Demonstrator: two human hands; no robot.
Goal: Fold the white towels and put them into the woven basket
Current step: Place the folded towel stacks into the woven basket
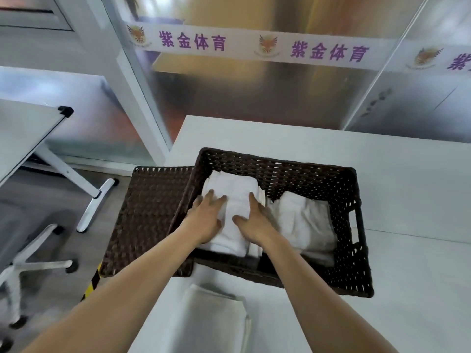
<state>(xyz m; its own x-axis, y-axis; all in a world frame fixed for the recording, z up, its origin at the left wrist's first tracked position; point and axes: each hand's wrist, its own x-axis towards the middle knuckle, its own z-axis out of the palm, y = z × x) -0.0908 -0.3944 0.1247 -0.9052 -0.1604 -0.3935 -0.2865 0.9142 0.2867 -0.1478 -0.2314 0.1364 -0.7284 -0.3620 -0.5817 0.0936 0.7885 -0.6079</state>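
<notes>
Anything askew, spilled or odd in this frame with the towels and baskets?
Nothing spilled or damaged. Two oddities: the towel pile on the right of the woven basket looks rumpled beside the neat stack under both hands, and the second basket overhangs the table's left edge.

— What are you wearing on your arms?
— Nothing that shows; both my forearms are bare to the frame's edge. My left hand [207,220] and right hand [254,222] wear no gloves or rings.
</notes>
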